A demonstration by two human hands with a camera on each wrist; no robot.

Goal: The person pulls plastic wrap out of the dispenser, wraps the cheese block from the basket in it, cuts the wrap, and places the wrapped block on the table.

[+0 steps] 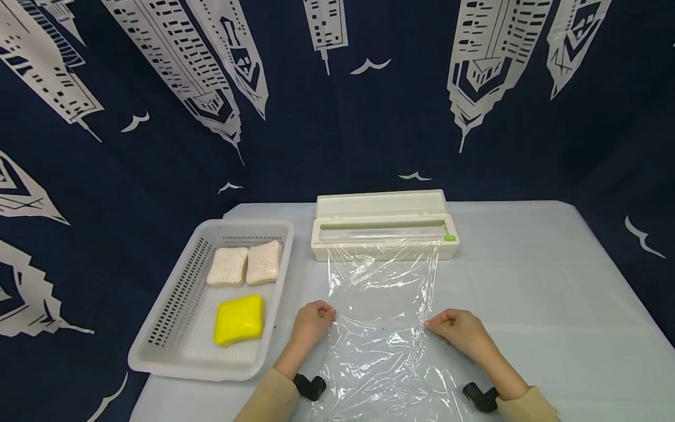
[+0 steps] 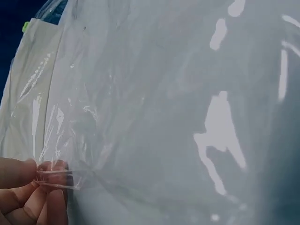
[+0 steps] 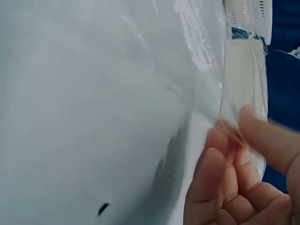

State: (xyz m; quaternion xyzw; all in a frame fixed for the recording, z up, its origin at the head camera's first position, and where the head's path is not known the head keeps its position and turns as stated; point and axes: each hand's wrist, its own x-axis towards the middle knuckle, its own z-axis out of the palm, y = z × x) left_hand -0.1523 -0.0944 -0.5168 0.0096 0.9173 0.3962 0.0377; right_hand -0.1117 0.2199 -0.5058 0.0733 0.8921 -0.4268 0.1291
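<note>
A sheet of clear plastic wrap (image 1: 379, 328) runs from a cream dispenser box (image 1: 385, 251) toward the front of the table. My left hand (image 1: 312, 323) pinches the wrap's left edge between thumb and fingers; in the left wrist view the plastic wrap (image 2: 79, 178) is gathered into creases at the fingertips. On the other side, my right hand (image 1: 464, 333) pinches the right edge. The right wrist view shows the right hand (image 3: 239, 178) with thumb and forefinger together on the film, slightly blurred. The dispenser's lid (image 1: 381, 205) is raised, and a green slider (image 1: 449, 238) sits at its right end.
A white perforated basket (image 1: 174, 366) stands at the left. Inside it lie two speckled bread-slice-shaped pieces (image 1: 228, 266) and a yellow block (image 1: 239, 320). The white-covered table (image 1: 527, 281) ends at a dark blue patterned curtain (image 1: 337, 135).
</note>
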